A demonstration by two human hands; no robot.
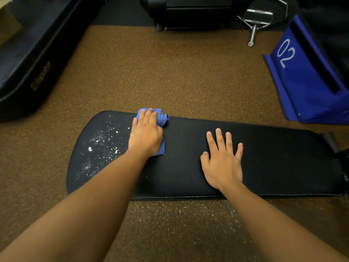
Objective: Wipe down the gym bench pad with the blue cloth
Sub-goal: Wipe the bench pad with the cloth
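Observation:
A long black bench pad (pixel 273 157) lies across the view from left to right. White specks and smears (pixel 102 146) cover its rounded left end. My left hand (pixel 145 133) presses flat on the crumpled blue cloth (pixel 162 118) at the pad's far edge, just right of the specks. The cloth shows beyond the fingertips and beside the wrist; the hand hides the rest of it. My right hand (pixel 222 159) rests flat on the middle of the pad, fingers spread, holding nothing.
Brown speckled rubber floor (pixel 170 72) surrounds the pad, with white flecks on the strip nearest me. A black padded bench (pixel 28 59) lies at far left. A blue box marked 02 (pixel 302 76) stands at right. A metal cable handle (pixel 255 25) and a black machine base (pixel 192 14) sit at the back.

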